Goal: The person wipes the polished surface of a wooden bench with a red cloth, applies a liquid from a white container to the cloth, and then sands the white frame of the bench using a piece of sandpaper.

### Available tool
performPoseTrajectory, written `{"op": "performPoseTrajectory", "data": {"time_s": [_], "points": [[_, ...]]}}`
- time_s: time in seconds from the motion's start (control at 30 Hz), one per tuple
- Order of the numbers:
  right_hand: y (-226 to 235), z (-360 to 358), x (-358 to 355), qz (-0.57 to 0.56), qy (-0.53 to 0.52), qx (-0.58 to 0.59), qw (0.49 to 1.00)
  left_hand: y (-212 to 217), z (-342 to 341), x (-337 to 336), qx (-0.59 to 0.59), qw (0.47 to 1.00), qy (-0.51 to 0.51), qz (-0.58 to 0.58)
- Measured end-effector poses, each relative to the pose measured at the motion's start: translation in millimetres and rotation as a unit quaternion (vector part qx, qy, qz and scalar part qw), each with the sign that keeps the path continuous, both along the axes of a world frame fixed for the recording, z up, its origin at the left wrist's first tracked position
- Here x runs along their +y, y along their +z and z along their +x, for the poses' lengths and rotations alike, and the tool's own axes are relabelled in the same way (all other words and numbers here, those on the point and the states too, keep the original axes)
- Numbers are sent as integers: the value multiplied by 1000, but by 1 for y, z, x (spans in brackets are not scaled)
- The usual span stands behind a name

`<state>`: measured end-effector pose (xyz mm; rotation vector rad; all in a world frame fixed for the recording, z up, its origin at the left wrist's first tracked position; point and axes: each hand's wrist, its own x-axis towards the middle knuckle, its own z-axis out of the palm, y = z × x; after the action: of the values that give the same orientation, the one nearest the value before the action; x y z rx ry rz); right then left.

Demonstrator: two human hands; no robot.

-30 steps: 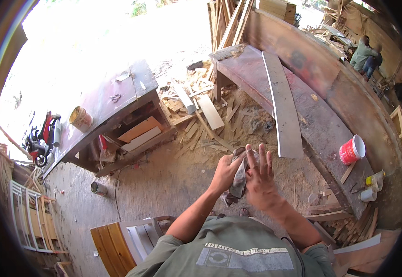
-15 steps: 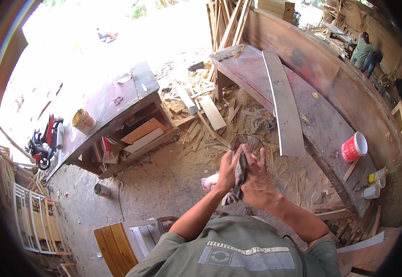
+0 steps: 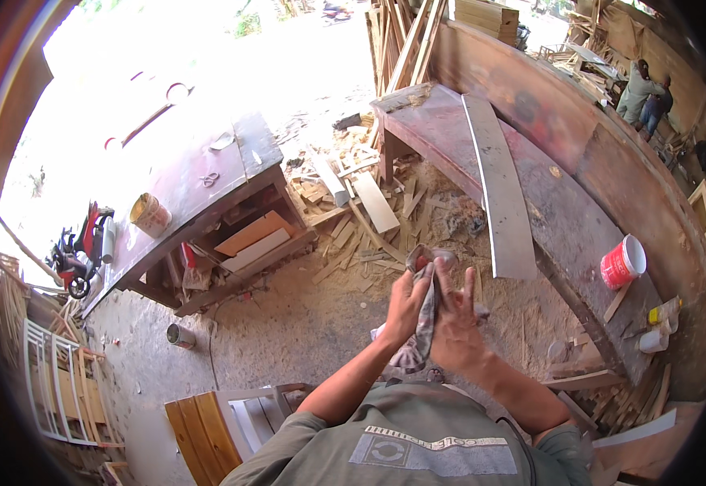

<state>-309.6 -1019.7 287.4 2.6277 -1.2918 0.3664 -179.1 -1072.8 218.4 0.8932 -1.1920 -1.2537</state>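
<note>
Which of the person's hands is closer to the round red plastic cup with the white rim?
The right hand. The red plastic cup with the white rim stands on the wooden workbench, off to its right. The left hand is farther away, beyond the grey cloth pressed between both hands.

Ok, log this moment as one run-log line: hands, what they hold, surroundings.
left hand: pressed on rag | right hand: pressed on rag | rag: clamped between both palms | red cup: on workbench

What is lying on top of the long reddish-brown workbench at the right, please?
On the long reddish-brown workbench lie a pale curved wooden plank, a red plastic cup with white rim, small bottles and wood scraps. Its far right end is hidden by the picture's dark rim.
</note>
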Motion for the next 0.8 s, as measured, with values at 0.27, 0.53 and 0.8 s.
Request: {"op": "performPoseTrajectory", "data": {"time_s": [0.27, 0.53, 0.8], "points": [[24, -20, 8, 97, 71, -69, 990, 13, 11, -3, -166, 963, 131, -168], [-12, 1, 17, 3, 12, 15, 1000, 22, 5, 13, -27, 998, 11, 56], [-4, -13, 13, 46, 85, -58, 994, 13, 31, 11, -125, 991, -25, -45]]}}
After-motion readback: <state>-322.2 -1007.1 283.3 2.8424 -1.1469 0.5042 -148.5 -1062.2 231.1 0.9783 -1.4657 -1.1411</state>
